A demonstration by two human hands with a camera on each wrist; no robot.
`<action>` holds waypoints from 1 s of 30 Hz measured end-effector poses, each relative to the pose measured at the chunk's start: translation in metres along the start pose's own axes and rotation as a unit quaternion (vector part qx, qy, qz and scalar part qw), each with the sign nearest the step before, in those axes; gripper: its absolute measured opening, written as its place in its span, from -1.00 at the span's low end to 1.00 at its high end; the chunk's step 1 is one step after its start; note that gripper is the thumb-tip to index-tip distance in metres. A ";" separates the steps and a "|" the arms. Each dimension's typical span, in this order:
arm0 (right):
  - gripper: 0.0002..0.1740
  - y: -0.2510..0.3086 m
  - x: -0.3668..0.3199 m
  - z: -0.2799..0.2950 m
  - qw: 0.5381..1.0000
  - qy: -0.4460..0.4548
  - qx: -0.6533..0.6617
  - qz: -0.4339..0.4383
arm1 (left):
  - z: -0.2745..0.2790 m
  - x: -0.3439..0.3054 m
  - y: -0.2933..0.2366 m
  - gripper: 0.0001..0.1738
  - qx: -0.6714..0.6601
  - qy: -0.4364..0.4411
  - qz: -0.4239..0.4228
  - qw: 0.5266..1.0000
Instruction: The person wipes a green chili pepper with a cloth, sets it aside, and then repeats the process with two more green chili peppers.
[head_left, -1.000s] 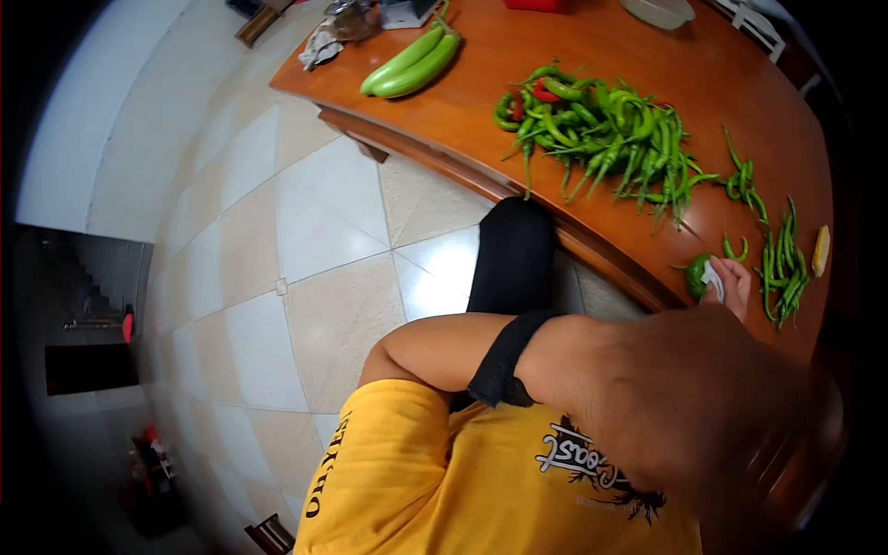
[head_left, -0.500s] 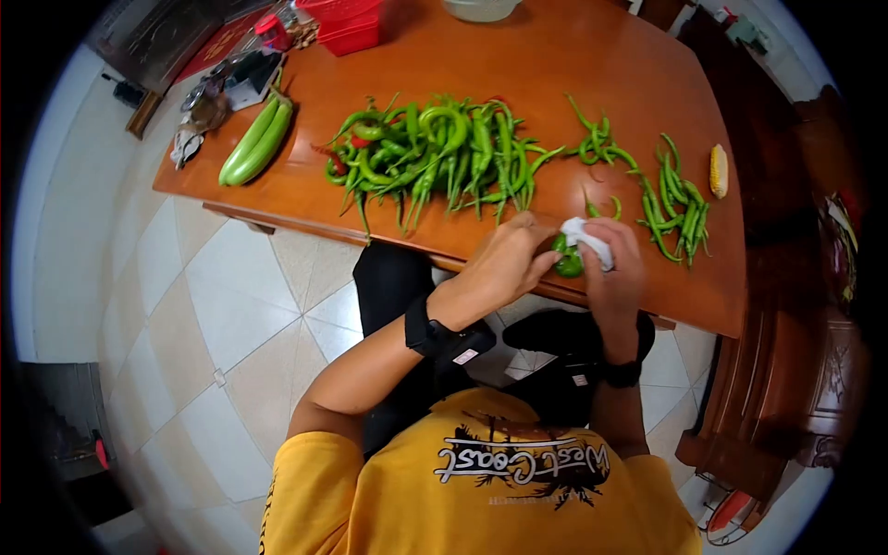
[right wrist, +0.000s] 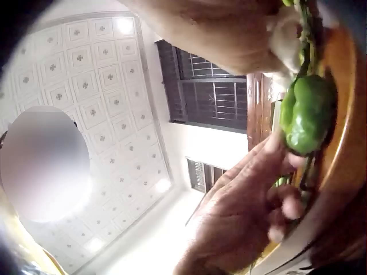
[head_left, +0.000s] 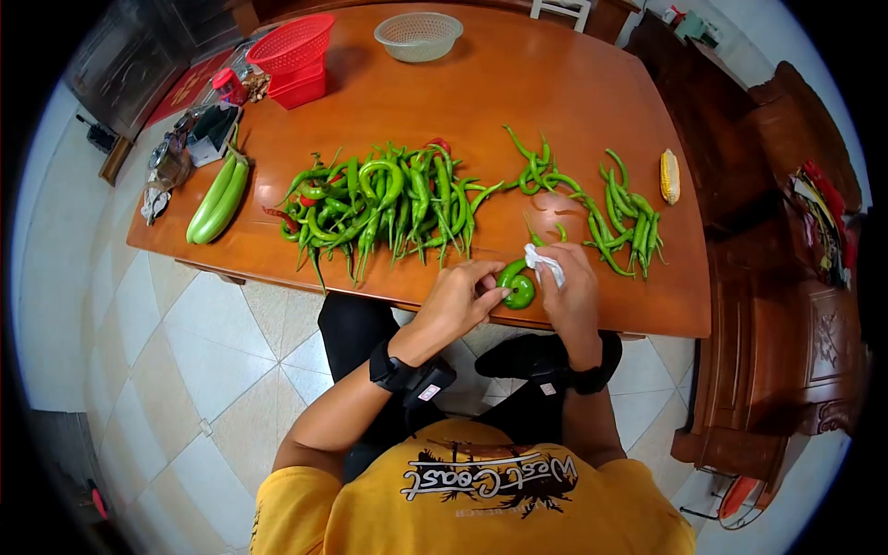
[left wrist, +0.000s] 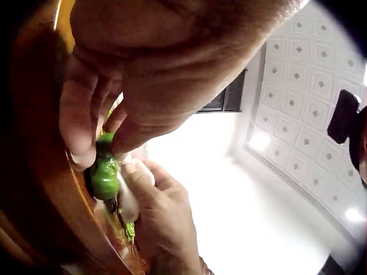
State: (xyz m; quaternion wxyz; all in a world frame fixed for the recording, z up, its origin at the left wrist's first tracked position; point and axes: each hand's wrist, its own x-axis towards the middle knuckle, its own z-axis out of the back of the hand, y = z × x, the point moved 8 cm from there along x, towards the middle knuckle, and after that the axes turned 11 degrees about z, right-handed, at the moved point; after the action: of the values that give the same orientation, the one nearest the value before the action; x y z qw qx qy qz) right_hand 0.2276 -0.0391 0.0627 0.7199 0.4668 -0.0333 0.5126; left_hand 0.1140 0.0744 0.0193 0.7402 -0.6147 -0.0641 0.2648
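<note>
At the table's front edge, a curled green chili pepper (head_left: pixel 521 293) lies between both hands. My left hand (head_left: pixel 450 303) pinches it from the left with thumb and fingertips; the left wrist view shows those fingertips around the glossy pepper (left wrist: pixel 105 179). My right hand (head_left: pixel 573 296) grips a crumpled white tissue (head_left: pixel 548 266) against the pepper's far, right side. In the right wrist view, the pepper (right wrist: pixel 314 112) hangs close by the table edge, with the tissue (right wrist: pixel 287 48) above it. A large pile of green peppers (head_left: pixel 379 203), with a few red ones, spreads left of the hands.
Smaller groups of green peppers (head_left: pixel 631 222) lie to the right, near a corn cob (head_left: pixel 670 177). Two long green eggplants (head_left: pixel 218 199) rest at the left. Farther back stand red baskets (head_left: pixel 294 55) and a pale colander (head_left: pixel 418 37) on the wooden table (head_left: pixel 499 79).
The left hand, earlier raised close to the head camera, has come down to the pepper. The right hand keeps the tissue at it. The head view has turned, showing more of the table.
</note>
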 end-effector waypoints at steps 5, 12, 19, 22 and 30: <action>-0.77 0.027 0.007 -0.021 0.993 0.052 0.075 0.068 | -0.006 0.005 0.011 -0.73 -0.019 0.032 0.008 0.999; -0.78 0.003 0.008 -0.017 0.998 0.063 0.012 0.022 | -0.007 0.008 0.014 -0.71 -0.075 0.034 0.028 0.996; -0.76 -0.010 -0.006 -0.004 0.999 0.039 -0.034 0.001 | -0.007 0.010 0.019 -0.67 -0.082 0.039 0.045 0.995; -0.76 -0.011 -0.010 -0.001 0.999 0.034 -0.043 -0.006 | -0.008 0.010 0.018 -0.68 -0.078 0.043 0.042 0.995; -0.76 0.019 -0.003 -0.016 0.998 0.023 0.003 0.052 | -0.006 0.012 0.020 -0.71 -0.081 0.036 0.049 0.995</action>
State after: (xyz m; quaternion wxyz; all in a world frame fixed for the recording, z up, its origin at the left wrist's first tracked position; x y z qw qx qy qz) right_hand 0.2043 -0.0291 0.0644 0.6912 0.4547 -0.0398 0.5602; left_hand 0.1206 0.0765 -0.0037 0.6756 -0.6845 -0.0284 0.2724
